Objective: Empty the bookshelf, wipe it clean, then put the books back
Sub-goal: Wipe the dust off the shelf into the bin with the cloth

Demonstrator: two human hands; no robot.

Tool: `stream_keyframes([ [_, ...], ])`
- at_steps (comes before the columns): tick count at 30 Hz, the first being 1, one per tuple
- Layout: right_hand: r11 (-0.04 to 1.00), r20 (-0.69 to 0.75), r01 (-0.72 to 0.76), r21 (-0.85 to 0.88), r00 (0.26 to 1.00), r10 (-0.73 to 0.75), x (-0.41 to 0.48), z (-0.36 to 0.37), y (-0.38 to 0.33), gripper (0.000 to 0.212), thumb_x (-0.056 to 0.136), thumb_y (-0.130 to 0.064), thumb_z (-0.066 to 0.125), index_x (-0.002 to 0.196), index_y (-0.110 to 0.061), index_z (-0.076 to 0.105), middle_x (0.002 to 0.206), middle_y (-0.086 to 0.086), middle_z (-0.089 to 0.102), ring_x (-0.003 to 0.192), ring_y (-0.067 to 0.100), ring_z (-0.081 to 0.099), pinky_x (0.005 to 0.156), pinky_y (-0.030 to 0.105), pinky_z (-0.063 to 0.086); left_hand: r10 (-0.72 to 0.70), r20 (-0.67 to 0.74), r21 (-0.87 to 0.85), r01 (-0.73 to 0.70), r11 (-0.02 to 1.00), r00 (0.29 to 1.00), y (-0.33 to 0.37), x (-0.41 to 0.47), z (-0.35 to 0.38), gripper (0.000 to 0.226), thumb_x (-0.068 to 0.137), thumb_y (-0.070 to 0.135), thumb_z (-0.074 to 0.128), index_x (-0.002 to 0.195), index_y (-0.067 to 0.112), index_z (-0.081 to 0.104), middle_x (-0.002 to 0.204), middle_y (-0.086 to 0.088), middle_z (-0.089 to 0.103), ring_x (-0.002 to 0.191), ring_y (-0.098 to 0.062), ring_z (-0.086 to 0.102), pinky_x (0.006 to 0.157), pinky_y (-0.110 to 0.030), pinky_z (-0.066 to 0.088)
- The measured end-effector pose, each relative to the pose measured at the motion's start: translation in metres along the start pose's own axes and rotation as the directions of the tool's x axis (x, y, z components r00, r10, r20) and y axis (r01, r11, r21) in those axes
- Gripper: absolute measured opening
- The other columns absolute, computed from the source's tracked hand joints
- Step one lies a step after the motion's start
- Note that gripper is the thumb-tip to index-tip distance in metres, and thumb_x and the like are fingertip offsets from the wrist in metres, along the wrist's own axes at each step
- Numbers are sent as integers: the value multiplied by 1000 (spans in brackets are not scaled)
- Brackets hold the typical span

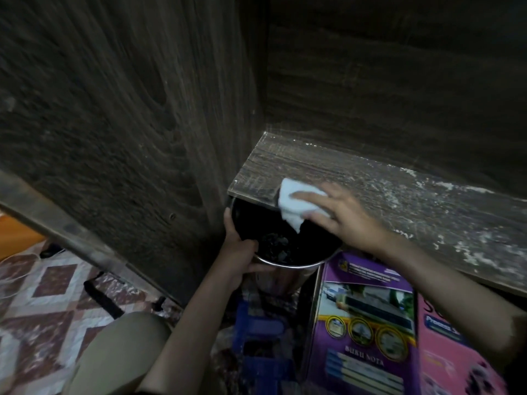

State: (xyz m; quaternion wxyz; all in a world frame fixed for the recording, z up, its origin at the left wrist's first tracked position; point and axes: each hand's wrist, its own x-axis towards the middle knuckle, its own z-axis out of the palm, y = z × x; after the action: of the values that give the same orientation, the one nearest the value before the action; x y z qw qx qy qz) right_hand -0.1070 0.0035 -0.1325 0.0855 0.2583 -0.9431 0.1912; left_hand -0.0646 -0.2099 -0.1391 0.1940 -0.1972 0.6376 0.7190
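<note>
Shelf board point(370, 181): dark wood grain, streaked with pale dust, thickest along the back edge and toward the right end.
White cloth point(293, 208): folded, lying on the board's front edge near the left front corner, lower tip hanging over the edge.
Right hand point(345, 220): palm down on the board, fingers straight and spread, pressing flat on the cloth.
Left hand point(239, 252): below the board's left front corner, fingers curled over the near rim of the metal bin point(285, 262), gripping it.
Metal bin: tilted, mouth tucked just under the front edge beneath the cloth; dark inside, with dark bits at the bottom.
Bookshelf side panel point(128, 124): upright, meeting the board's left end.
Purple book point(368, 323): below the board, cover facing up, printed "BUKU NOTA", just right of the bin.
Pink book point(445, 352): touching the purple book's right side.
Patterned rug point(51, 295): on the floor at lower left.
</note>
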Motion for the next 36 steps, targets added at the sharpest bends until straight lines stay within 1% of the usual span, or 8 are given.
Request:
stream_keyframes([
  [4, 898, -337, -431, 94, 835, 436, -24, -24, 27, 43, 92, -37, 53, 133, -24, 53, 122, 17, 56, 111, 37, 50, 95, 43, 38, -10, 18, -23, 11, 1000, 1000, -5, 1, 3, 97, 86, -17, 36, 147, 46, -4, 144, -1, 38, 107, -33, 57, 48, -38, 57],
  [8, 655, -351, -738, -160, 663, 661, -28, -7, 15, 45, 96, -35, 48, 140, -26, 45, 135, 22, 47, 120, 42, 41, 96, 51, 33, -8, 38, -6, 9, 1000, 999, -10, 3, 5, 95, 86, -17, 36, 147, 47, 0, 146, -1, 38, 107, -32, 57, 50, -40, 58],
  [20, 717, -402, -528, -455, 840, 364, 8, 64, -78, 35, 78, -25, 57, 112, -29, 66, 94, 13, 65, 81, 28, 57, 66, 36, 42, 37, 31, 19, -38, 999, 999, -12, 0, 19, 92, 88, -13, 40, 148, 43, 0, 134, 0, 44, 83, -20, 62, 47, -37, 57],
  [24, 917, -237, -389, 92, 886, 399, 11, 32, -68, 38, 91, -26, 51, 128, -19, 58, 113, 16, 63, 102, 35, 56, 84, 40, 46, 40, 20, 29, -41, 999, 999, -13, -3, 24, 93, 88, -12, 41, 148, 43, -3, 135, -1, 42, 84, -20, 61, 50, -38, 58],
  [27, 511, -106, -364, 779, 727, 679, 1, -9, -63, 33, 95, -18, 54, 128, -13, 56, 115, 6, 66, 101, 19, 61, 89, 30, 47, 57, 9, 28, -57, 998, 998, -16, 1, 24, 92, 87, -16, 35, 147, 44, 1, 141, -2, 39, 88, -25, 59, 46, -37, 57],
  [30, 62, 42, -161, 985, 573, 818, -23, -49, -43, 26, 96, -11, 53, 122, -14, 57, 90, 1, 68, 69, 9, 64, 63, 21, 52, 79, 4, 33, -79, 996, 997, -20, 7, 22, 89, 85, -20, 35, 147, 39, 9, 142, -3, 38, 94, -29, 58, 43, -38, 55],
  [32, 45, 18, -118, 992, 488, 873, -50, -75, -17, 23, 96, -13, 52, 119, -15, 56, 95, 6, 68, 74, 15, 64, 71, 30, 53, 88, 17, 21, -88, 996, 996, -21, 11, 22, 86, 84, -21, 33, 146, 35, 13, 146, -4, 33, 104, -32, 53, 44, -43, 56],
  [36, 409, -342, -470, 783, 224, 913, -124, -117, 40, 32, 95, -23, 53, 127, -17, 55, 119, 9, 64, 105, 24, 61, 93, 39, 46, 83, 17, 13, -83, 996, 996, -21, 11, 24, 86, 83, -24, 30, 144, 36, 18, 145, -6, 31, 109, -37, 48, 44, -43, 54],
])
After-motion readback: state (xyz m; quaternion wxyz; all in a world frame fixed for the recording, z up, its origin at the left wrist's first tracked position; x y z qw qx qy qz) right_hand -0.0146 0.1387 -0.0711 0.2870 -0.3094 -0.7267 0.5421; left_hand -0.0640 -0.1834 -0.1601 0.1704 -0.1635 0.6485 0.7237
